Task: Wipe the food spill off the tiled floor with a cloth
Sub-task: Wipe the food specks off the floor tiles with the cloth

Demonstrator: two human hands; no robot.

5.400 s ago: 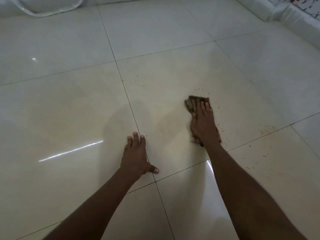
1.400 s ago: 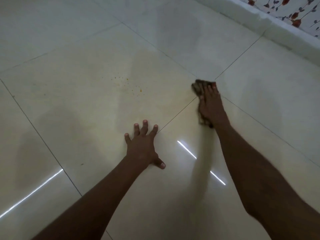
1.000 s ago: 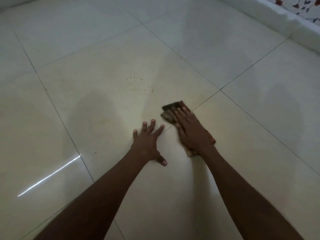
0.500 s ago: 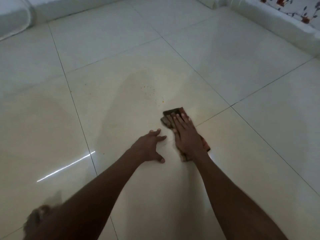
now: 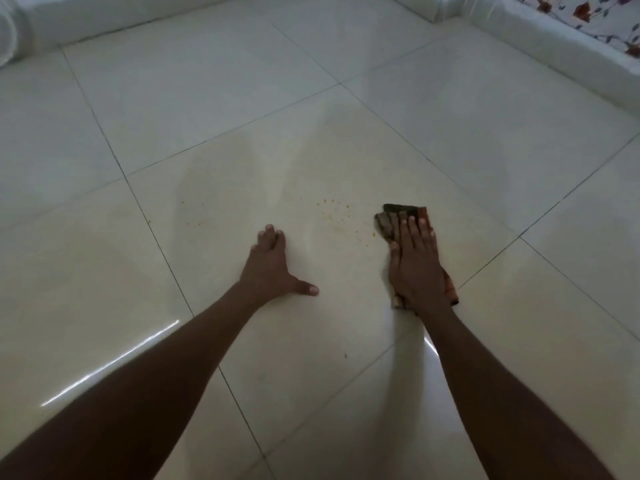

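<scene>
A dark patterned cloth (image 5: 398,216) lies flat on the glossy cream tiled floor (image 5: 346,140). My right hand (image 5: 415,265) presses down on it, fingers straight, so most of the cloth is hidden beneath the palm. A scatter of small yellow crumbs (image 5: 337,216) sits just left of the cloth's front edge. A few more specks (image 5: 194,221) lie farther left, and a single speck (image 5: 345,356) rests nearer to me. My left hand (image 5: 273,268) is flat on the floor, left of the crumbs, thumb out and holding nothing.
A white raised ledge (image 5: 554,53) runs along the right, with flowered fabric (image 5: 602,19) above it. Another white edge (image 5: 104,19) borders the far left. Dark grout lines cross the tiles, and a bright light streak (image 5: 110,365) reflects near my left forearm.
My right hand and the cloth have slid a little to the right, away from my left hand. The view has shifted, and the crumbs now lie between the two hands.
</scene>
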